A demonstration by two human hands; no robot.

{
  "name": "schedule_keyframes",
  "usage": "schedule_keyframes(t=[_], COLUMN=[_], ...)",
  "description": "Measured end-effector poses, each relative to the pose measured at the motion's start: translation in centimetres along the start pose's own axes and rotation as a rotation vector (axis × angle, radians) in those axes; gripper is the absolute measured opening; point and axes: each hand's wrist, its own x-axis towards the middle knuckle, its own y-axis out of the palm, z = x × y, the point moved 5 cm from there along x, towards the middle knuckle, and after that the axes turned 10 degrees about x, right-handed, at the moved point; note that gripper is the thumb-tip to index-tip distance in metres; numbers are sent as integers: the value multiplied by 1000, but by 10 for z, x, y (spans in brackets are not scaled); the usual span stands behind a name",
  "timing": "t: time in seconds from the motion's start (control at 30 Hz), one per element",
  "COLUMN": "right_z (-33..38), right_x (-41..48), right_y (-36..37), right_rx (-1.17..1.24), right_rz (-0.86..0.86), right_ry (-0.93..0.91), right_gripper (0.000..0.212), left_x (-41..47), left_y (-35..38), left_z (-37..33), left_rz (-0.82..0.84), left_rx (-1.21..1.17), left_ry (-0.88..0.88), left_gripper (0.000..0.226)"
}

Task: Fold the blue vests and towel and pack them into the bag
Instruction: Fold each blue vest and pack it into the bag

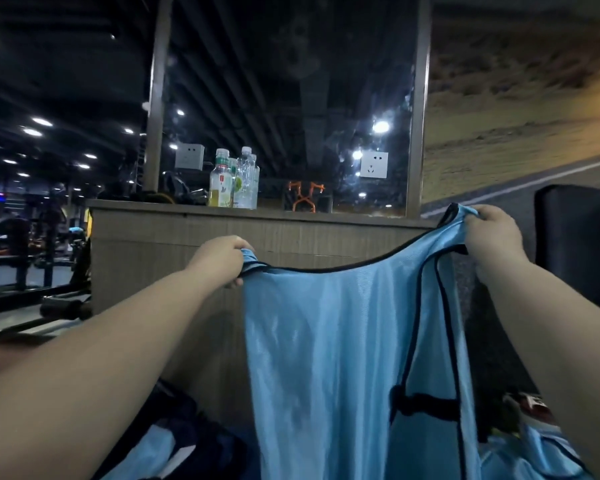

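Note:
A light-blue mesh vest (343, 341) with black trim hangs spread out in front of me, held up by its two shoulder straps. My left hand (220, 259) grips the left strap. My right hand (492, 233) grips the right strap, a bit higher and farther out. The vest hangs down past the bottom of the frame. More light-blue fabric (146, 452) lies below at the lower left beside a dark bag-like shape (194, 431), and another piece of blue cloth (534, 455) sits at the lower right. I cannot make out a towel.
A wooden counter (257, 233) with a mirror panel stands just behind the vest, and three plastic bottles (234, 180) stand on its ledge. A black padded seat back (575, 233) is at the right. Gym benches and machines (32, 271) fill the left.

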Motion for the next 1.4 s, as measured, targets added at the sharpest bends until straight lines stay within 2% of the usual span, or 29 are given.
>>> schedule_keyframes(t=[0.1, 0.2, 0.33, 0.43, 0.5, 0.6, 0.7, 0.8, 0.9, 1.03, 1.1, 1.23, 1.4], right_z=[0, 4, 15, 13, 12, 10, 15, 17, 18, 17, 16, 16, 20], right_x=[-4, -20, -60, -84, -97, -103, -104, -100, -103, -106, -103, -103, -105], right_y=[11, 35, 74, 105, 120, 134, 137, 136, 137, 141, 140, 139, 140], right_rx=[39, 121, 77, -65, -184, -249, -138, -50, -44, -53, -23, 53, 107], right_rz=[3, 112, 441, 735, 841, 877, 888, 933, 983, 1000, 977, 980, 922], right_ry=[70, 97, 93, -19, -117, -161, -130, -95, -107, -87, -57, -25, -16], right_gripper=[34, 33, 14, 30, 36, 31, 23, 13, 16, 26, 27, 21, 18], left_x=[-2, -10, -19, -27, -34, -40, -41, -40, -39, -27, -21, -20, -21], left_y=[3, 9, 20, 25, 26, 26, 20, 14, 10, 2, -2, -2, -3], left_z=[-13, -28, -46, -62, -70, -78, -79, -77, -75, -67, -62, -61, -64], left_rz=[56, 95, 169, 225, 257, 334, 392, 475, 510, 307, 219, 183, 201], left_rx=[-283, -519, -657, -767, -838, -935, -997, -988, -840, -405, -295, -300, -304], left_ry=[-84, -85, -60, -59, -51, -24, -8, 20, 78, 162, 205, 287, 300], left_gripper=[43, 39, 31, 30, 26, 14, 27, 46, 43, 21, 9, 12, 22])
